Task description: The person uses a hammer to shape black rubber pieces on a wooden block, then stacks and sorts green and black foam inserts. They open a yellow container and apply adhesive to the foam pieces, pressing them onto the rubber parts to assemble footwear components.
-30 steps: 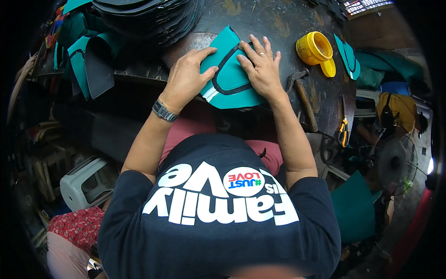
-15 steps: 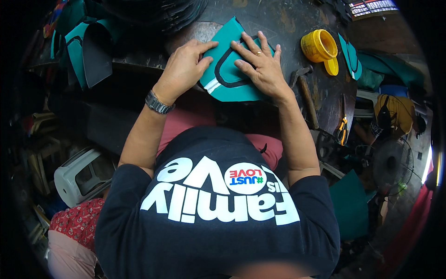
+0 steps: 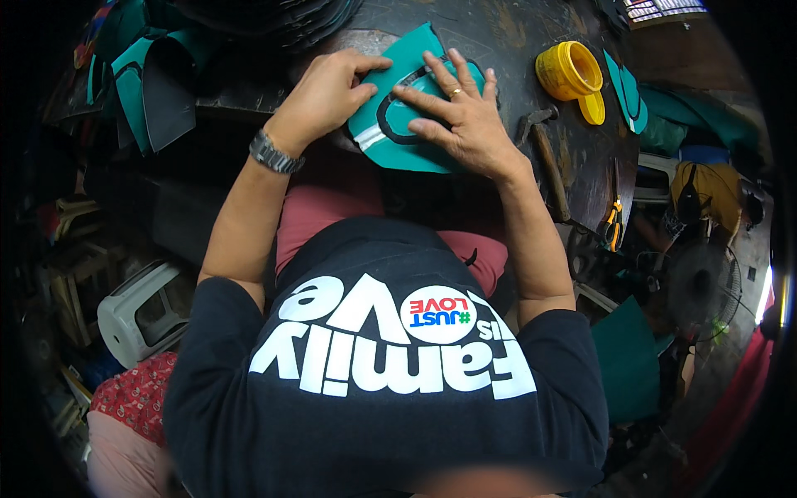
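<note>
A teal sheet piece [image 3: 402, 62] with a looped black band [image 3: 384, 112] and a whitish stripe at its lower left lies near the table's front edge. My left hand [image 3: 328, 93] grips its left edge, index finger and thumb on top, the other fingers curled. Flat across the piece rests my right hand [image 3: 471, 124], its fingers spread over the black loop and hiding part of it. Inside the loop the teal surface looks shiny.
On the dark table [image 3: 498, 33], right of the piece, are an opened yellow tub [image 3: 569, 70] with its yellow lid [image 3: 592, 108], a hammer [image 3: 548, 162] and orange-handled pliers [image 3: 613, 226]. More teal pieces [image 3: 133, 87] hang at the left. A grey stool [image 3: 137, 315] stands lower left.
My right hand's fingers have shifted left over the loop, and the loop's far side now shows. The teal piece and left hand sit slightly farther left and up in the picture.
</note>
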`<state>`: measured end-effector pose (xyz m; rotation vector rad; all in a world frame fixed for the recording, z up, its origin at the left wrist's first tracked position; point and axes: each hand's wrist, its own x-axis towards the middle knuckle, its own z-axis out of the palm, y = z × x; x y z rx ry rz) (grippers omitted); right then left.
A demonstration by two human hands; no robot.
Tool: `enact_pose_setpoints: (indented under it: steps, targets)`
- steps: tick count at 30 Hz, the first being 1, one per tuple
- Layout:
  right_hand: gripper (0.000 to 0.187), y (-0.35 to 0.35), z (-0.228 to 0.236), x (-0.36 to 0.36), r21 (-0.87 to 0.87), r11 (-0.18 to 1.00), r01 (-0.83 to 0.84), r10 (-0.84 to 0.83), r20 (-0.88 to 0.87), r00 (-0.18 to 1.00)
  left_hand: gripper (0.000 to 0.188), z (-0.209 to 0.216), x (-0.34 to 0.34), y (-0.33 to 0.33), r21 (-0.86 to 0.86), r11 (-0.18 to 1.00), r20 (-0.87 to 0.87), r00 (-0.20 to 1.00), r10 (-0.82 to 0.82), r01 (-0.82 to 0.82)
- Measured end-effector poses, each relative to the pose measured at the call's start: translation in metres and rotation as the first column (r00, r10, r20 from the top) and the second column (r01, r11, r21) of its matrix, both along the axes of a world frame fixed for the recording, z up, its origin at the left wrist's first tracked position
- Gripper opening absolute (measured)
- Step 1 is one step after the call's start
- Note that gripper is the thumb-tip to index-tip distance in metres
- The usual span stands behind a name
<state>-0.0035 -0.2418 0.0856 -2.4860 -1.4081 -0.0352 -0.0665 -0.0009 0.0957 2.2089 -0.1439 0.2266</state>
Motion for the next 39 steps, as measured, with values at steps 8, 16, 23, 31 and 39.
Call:
enact_pose_setpoints:
  steps: [8, 16, 23, 31, 39]
  targets:
    - [0.055, 0.002, -0.005, -0.003, -0.007, 0.998, 0.060, -0.060, 0.035, 0.998, 0.045, 0.009, -0.033, 0.001, -0.050, 0.996, -0.208, 0.976, 0.061, -0.072]
    - [0.055, 0.002, 0.001, -0.016, -0.041, 0.999, -0.018, 0.020, 0.060, 0.998, 0.039, 0.005, -0.019, 0.003, -0.136, 0.984, -0.146, 0.985, 0.096, -0.117]
    - [0.050, 0.001, 0.009, -0.023, 0.014, 0.999, -0.042, 0.042, 0.008, 0.999, 0.040, 0.005, 0.001, 0.004, -0.038, 0.999, -0.123, 0.992, 0.024, -0.029]
    - [0.062, 0.006, 0.005, -0.019, -0.073, 0.992, 0.099, -0.086, 0.158, 0.984, 0.041, 0.006, 0.024, 0.001, 0.003, 1.000, -0.062, 0.998, -0.005, 0.005]
    - [0.058, 0.013, 0.001, -0.029, -0.038, 0.997, 0.068, -0.066, 0.052, 0.996, 0.040, -0.001, 0.032, -0.008, -0.009, 0.987, 0.190, 0.969, 0.158, -0.159]
